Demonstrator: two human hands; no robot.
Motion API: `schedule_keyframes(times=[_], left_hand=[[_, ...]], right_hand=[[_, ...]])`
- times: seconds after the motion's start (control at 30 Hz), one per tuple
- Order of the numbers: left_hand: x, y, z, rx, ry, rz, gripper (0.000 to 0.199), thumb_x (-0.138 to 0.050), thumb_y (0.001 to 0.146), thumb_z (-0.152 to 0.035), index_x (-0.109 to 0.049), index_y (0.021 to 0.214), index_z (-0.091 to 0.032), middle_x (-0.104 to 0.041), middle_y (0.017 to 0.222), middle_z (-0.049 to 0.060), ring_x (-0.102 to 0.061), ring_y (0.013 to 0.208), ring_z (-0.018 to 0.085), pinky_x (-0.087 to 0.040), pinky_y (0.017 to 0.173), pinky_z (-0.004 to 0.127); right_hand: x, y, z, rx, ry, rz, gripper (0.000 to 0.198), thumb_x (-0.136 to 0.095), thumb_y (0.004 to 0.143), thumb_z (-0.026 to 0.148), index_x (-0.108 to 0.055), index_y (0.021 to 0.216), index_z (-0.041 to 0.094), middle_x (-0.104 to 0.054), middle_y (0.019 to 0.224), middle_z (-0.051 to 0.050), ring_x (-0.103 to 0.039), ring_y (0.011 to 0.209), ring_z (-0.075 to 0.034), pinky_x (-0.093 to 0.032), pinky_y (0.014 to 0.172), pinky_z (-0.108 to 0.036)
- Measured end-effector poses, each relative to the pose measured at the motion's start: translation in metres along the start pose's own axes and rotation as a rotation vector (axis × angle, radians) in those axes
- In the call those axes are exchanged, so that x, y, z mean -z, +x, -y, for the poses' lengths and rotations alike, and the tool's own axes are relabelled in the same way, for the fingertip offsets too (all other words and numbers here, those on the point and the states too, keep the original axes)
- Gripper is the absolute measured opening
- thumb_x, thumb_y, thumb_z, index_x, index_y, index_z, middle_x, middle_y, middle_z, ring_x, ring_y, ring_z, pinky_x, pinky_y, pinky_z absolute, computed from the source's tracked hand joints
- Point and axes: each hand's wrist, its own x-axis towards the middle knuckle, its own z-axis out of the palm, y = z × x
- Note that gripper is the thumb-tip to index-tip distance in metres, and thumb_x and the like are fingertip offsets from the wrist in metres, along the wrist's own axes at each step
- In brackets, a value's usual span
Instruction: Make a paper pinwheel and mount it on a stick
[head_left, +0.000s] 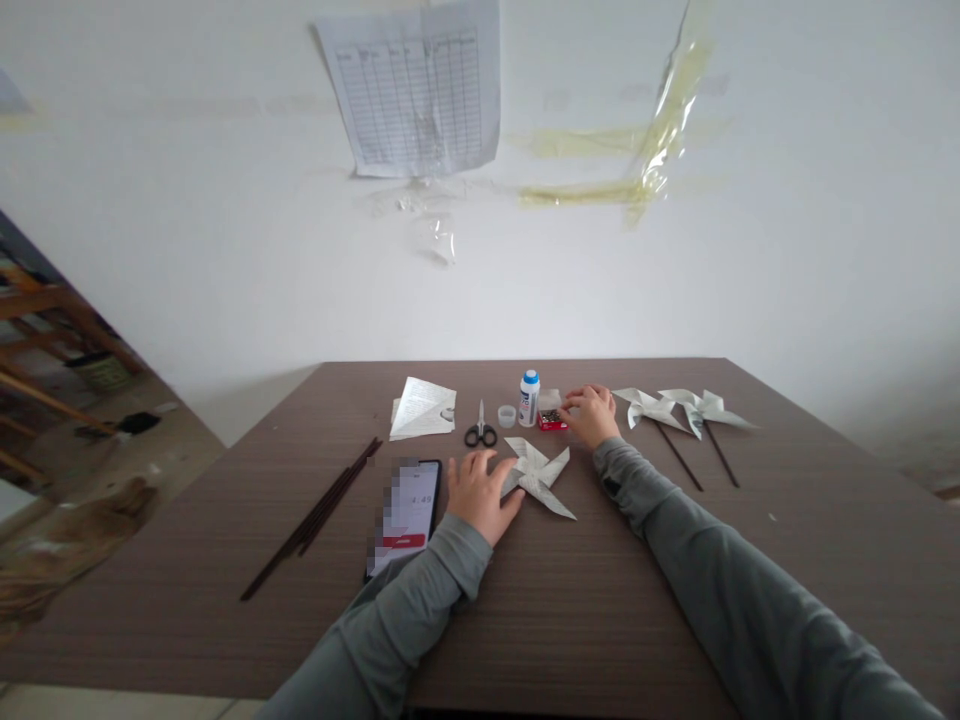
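A folded pinwheel (pixel 537 474) made of printed paper lies flat on the table in front of me. My left hand (pixel 480 492) rests at its left side, fingers apart, with thumb and forefinger by one blade. Beyond the pinwheel sits a small red box (pixel 553 420) with its lid up and tiny dark and shiny pieces inside. My right hand (pixel 594 416) is at the box's right edge, thumb and forefinger drawn together. Anything between those fingertips is too small to make out.
Near the box stand a white glue bottle (pixel 529 398) with blue cap, a small clear cup (pixel 506 416) and scissors (pixel 481 428). Paper sheets (pixel 424 410), dark sticks (pixel 322 510) and a phone (pixel 409 510) lie left. Two pinwheels on sticks (pixel 705 412) lie right. A wall (pixel 465 310) rises behind.
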Motion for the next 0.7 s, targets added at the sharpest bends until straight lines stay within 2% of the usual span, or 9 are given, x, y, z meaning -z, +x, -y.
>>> schedule_keyframes(times=[0.2,0.33,0.47,0.57,0.7], left_hand=[[0.003,0.002,-0.007,0.03,-0.005,-0.013,0.046,-0.089,0.112,-0.031,-0.095,0.158,-0.036,-0.084,0.173,0.016,-0.073,0.166,0.049,-0.05,0.15,0.086],[0.004,0.004,-0.005,-0.002,-0.037,-0.059,0.041,-0.091,0.112,-0.028,-0.098,0.151,-0.039,-0.087,0.169,0.012,-0.076,0.165,0.046,-0.053,0.15,0.084],[0.001,0.005,-0.004,-0.048,-0.088,-0.101,0.036,-0.088,0.114,-0.023,-0.101,0.144,-0.039,-0.089,0.165,0.012,-0.079,0.163,0.044,-0.053,0.15,0.083],[-0.005,0.005,-0.005,-0.091,-0.132,-0.155,0.031,-0.09,0.113,-0.02,-0.104,0.134,-0.038,-0.091,0.159,0.013,-0.081,0.159,0.043,-0.053,0.15,0.082],[-0.019,0.006,-0.004,-0.179,-0.198,-0.296,0.024,-0.097,0.107,-0.017,-0.105,0.12,-0.035,-0.094,0.146,0.013,-0.087,0.147,0.043,-0.059,0.145,0.083]], right_hand=[[0.008,-0.012,-0.003,0.051,0.081,-0.006,0.023,-0.078,0.112,0.032,-0.099,0.106,0.029,-0.09,0.153,-0.015,-0.059,0.16,-0.047,-0.051,0.136,-0.064],[0.013,-0.031,-0.005,0.116,0.131,0.026,0.023,-0.08,0.111,0.029,-0.096,0.095,0.03,-0.093,0.149,-0.012,-0.066,0.159,-0.044,-0.051,0.14,-0.059],[0.014,-0.055,-0.012,0.193,0.22,0.05,0.02,-0.084,0.109,0.029,-0.095,0.092,0.03,-0.094,0.144,-0.012,-0.071,0.16,-0.045,-0.049,0.145,-0.063],[0.012,-0.072,-0.016,0.201,0.265,0.069,0.017,-0.089,0.108,0.03,-0.096,0.092,0.031,-0.094,0.143,-0.012,-0.073,0.16,-0.045,-0.052,0.144,-0.062],[0.004,-0.086,-0.02,0.204,0.41,0.153,0.016,-0.098,0.101,0.035,-0.096,0.086,0.032,-0.096,0.137,-0.011,-0.077,0.153,-0.044,-0.055,0.14,-0.063]])
